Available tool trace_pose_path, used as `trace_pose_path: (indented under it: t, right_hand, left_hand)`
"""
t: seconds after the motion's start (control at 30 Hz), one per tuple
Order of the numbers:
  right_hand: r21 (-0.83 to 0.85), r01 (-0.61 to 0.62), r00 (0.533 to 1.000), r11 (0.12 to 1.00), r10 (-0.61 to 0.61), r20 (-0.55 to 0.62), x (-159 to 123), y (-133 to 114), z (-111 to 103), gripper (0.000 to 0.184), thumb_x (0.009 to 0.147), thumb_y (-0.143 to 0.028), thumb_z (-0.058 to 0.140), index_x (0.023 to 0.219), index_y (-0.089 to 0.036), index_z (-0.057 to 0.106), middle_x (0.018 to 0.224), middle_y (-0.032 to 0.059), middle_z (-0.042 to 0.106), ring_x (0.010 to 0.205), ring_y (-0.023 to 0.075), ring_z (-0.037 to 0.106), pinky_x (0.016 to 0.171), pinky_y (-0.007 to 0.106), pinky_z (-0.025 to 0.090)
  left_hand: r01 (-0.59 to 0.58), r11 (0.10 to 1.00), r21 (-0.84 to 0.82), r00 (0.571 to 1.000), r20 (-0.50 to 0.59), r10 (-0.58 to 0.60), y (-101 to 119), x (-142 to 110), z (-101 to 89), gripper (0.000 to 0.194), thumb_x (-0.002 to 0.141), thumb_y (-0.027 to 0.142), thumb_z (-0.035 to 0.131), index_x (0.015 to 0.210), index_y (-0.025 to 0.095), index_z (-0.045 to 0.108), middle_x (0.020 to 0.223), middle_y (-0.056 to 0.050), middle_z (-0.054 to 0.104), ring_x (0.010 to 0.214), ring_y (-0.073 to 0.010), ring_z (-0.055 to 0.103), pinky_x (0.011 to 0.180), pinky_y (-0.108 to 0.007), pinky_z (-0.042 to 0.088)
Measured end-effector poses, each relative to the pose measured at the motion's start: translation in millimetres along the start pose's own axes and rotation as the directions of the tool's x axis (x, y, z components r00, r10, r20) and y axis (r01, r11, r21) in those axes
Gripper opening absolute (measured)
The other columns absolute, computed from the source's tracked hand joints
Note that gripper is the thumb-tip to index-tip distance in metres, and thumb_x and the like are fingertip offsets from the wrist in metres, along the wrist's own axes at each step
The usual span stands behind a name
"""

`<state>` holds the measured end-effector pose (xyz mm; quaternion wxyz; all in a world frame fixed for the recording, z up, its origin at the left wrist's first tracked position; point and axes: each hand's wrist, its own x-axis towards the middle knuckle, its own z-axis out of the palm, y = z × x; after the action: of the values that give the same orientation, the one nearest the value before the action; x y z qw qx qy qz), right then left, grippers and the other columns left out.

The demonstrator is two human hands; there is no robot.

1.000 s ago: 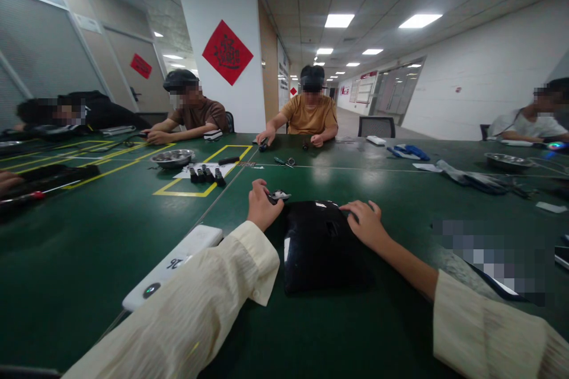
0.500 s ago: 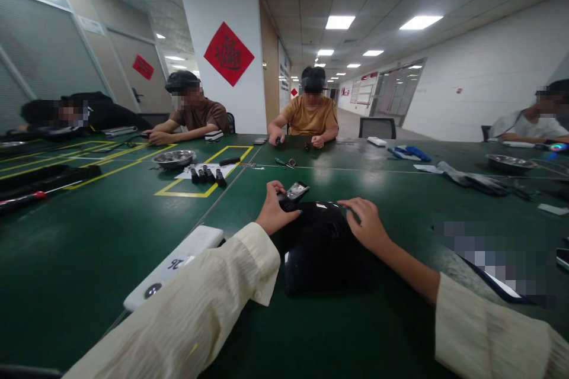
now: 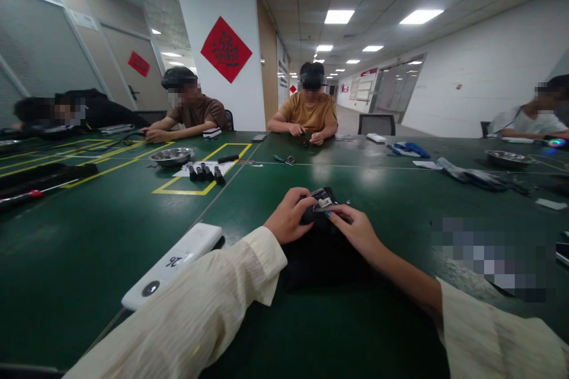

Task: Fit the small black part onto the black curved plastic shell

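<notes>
My left hand point(image 3: 291, 213) is closed around a small black device with a pale, light-coloured panel point(image 3: 323, 198) on its upper face. My right hand point(image 3: 353, 228) meets it from the other side, thumb and fingers pinched at a thin grey strip point(image 3: 323, 209) lying against the device. What the strip is does not show clearly. Below both hands a black sheet-like piece point(image 3: 326, 269) lies on the green table point(image 3: 249, 331); my hands hide its far edge. Beside my left forearm rests a white oblong case marked 26 point(image 3: 178, 266).
Left of centre are several short black cylinders point(image 3: 205, 174) on white paper and a metal bowl point(image 3: 172, 157). Green-handled pliers point(image 3: 280, 159) lie ahead. Grey-and-blue gloves point(image 3: 471, 174) and another bowl point(image 3: 509, 159) are at right. Co-workers sit around the table, one point(image 3: 306, 112) opposite.
My right hand has moved left from the black piece's far corner to the device, pinching the grey strip. My left hand has shifted right with the device, over the black piece.
</notes>
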<state>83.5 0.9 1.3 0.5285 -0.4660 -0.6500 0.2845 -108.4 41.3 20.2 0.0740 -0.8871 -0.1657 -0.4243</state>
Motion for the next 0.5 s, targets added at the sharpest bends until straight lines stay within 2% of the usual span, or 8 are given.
trace_pose_path:
  t: [0.17, 0.4, 0.5]
  right_hand:
    - [0.118, -0.045, 0.997, 0.992, 0.051, -0.055, -1.3, -1.4, 1.1, 0.021, 0.071, -0.035, 0.064, 0.082, -0.017, 0.064, 0.081, 0.0061, 0.067, 0.074, 0.0187, 0.062, 0.071, 0.031, 0.048]
    - [0.187, -0.048, 0.999, 0.981, 0.047, 0.01, -2.1, -0.1, 2.2, 0.027, 0.069, -0.037, 0.066, 0.088, -0.018, 0.062, 0.081, 0.004, 0.065, 0.073, 0.0164, 0.059, 0.069, 0.029, 0.047]
    - [0.185, -0.086, 0.996, 0.979, 0.083, 0.025, -0.9, 0.8, 1.6, 0.025, 0.068, -0.04, 0.065, 0.078, -0.017, 0.063, 0.077, 0.0037, 0.065, 0.07, 0.0168, 0.059, 0.067, 0.029, 0.046]
  left_hand:
    - [0.026, 0.999, 0.035, 0.999, 0.045, -0.028, 1.1, -0.8, 0.8, 0.04, 0.07, 0.012, 0.055, 0.108, 0.02, 0.045, 0.105, -0.009, 0.046, 0.1, -0.0216, 0.046, 0.086, -0.038, 0.044]
    - [0.011, 0.999, 0.043, 0.998, 0.062, -0.013, 1.8, 0.0, -0.4, 0.038, 0.072, 0.014, 0.054, 0.108, 0.02, 0.045, 0.104, -0.01, 0.047, 0.099, -0.0215, 0.047, 0.085, -0.038, 0.045]
    - [0.0, 0.999, 0.047, 0.998, 0.061, -0.003, 2.0, 0.0, 0.5, 0.038, 0.072, 0.013, 0.054, 0.108, 0.02, 0.045, 0.103, -0.009, 0.047, 0.099, -0.0216, 0.047, 0.086, -0.039, 0.045]
